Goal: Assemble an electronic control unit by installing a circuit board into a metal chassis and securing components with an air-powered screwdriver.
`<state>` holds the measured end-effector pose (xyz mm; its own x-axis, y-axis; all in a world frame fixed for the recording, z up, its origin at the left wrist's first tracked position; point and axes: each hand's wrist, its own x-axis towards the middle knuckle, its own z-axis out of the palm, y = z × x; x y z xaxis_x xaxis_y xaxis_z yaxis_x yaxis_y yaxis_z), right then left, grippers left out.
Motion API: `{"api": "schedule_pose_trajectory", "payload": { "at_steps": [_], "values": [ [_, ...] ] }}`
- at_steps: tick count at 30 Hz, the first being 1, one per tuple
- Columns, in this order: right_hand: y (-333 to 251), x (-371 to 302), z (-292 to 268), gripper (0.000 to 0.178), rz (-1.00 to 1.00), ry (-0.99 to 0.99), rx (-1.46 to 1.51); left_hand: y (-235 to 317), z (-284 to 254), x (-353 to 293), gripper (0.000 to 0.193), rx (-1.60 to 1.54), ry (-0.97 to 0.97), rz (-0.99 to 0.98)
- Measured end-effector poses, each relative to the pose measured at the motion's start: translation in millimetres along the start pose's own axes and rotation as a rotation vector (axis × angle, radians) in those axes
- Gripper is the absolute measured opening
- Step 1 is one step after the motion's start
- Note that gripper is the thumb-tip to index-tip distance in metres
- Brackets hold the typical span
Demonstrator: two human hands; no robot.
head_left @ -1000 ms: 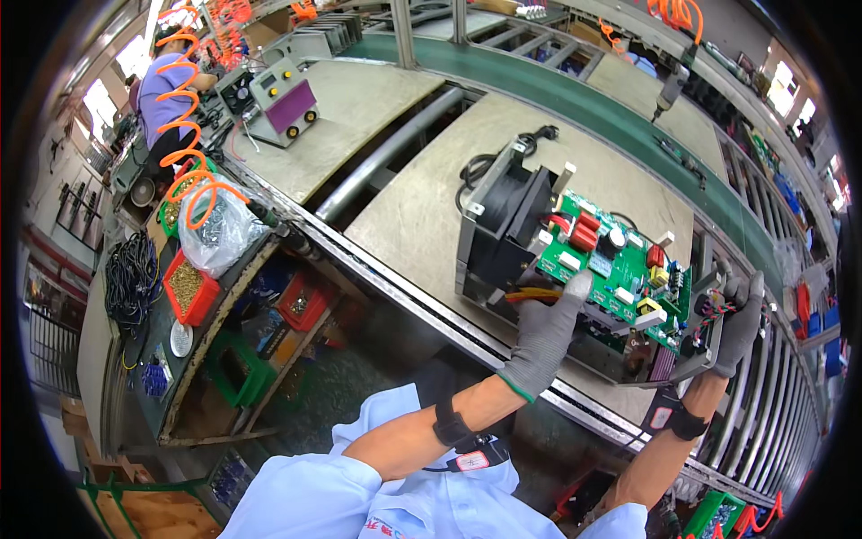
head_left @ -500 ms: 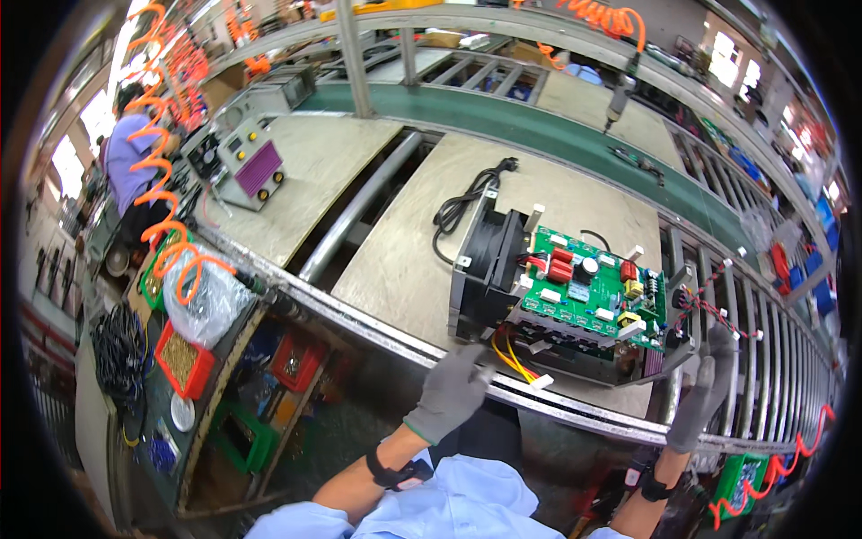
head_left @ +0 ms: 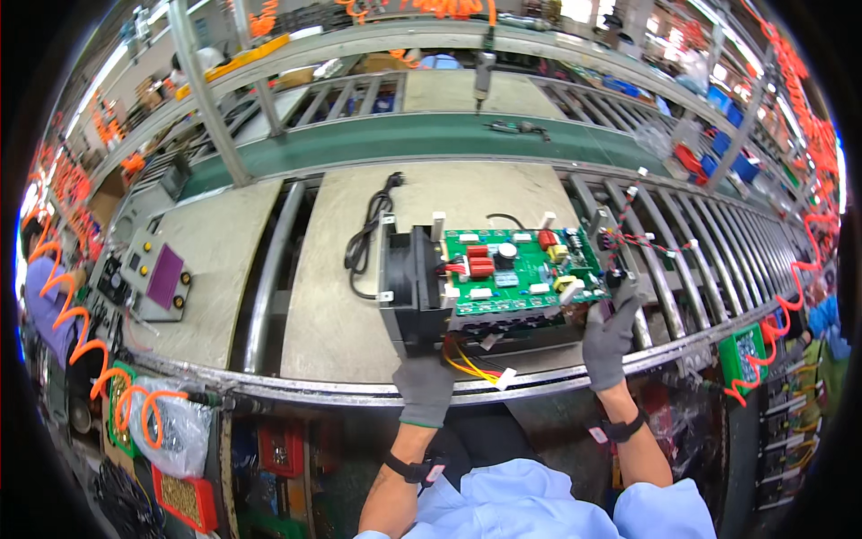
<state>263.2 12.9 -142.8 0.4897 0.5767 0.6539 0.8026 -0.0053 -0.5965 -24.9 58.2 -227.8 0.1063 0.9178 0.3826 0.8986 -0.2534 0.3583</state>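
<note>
A half-built power unit (head_left: 503,337) rests on the board in front of me. A green circuit board (head_left: 530,269) with red, yellow and white parts tops it, and a black fan housing (head_left: 415,287) forms its left end. My left hand (head_left: 425,389), in a grey glove, holds the lower front corner of the fan housing; its fingertips are hidden. My right hand (head_left: 611,346), also gloved, grips the unit's right front corner, with the thumb on the near side. Yellow, red and black wires with a white connector (head_left: 506,378) hang out at the front between my hands.
A black power cord (head_left: 364,242) lies left of the unit. Further left stands a purple-fronted box (head_left: 153,274). Metal rollers (head_left: 691,260) run off to the right. Behind, an electric screwdriver (head_left: 484,76) hangs over a green belt (head_left: 359,135). Bins of screws (head_left: 184,499) stand at lower left.
My view has turned to the right. My left hand has come up to the fan housing's corner. My right hand has moved from beside the rollers onto the unit's right front corner.
</note>
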Motion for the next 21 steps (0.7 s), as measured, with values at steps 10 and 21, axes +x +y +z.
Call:
{"api": "schedule_pose_trajectory", "payload": {
  "at_steps": [10,21],
  "values": [
    [-11.5,-2.9,-39.2,0.068,-0.095,-0.125,-0.016,-16.0,-8.0,12.9,0.016,-0.088,0.063,0.072],
    [11.9,-55.6,-84.6,0.060,0.008,-0.322,-0.062,-66.3,-20.9,10.3,0.023,-0.137,0.085,0.008]
  ]
}}
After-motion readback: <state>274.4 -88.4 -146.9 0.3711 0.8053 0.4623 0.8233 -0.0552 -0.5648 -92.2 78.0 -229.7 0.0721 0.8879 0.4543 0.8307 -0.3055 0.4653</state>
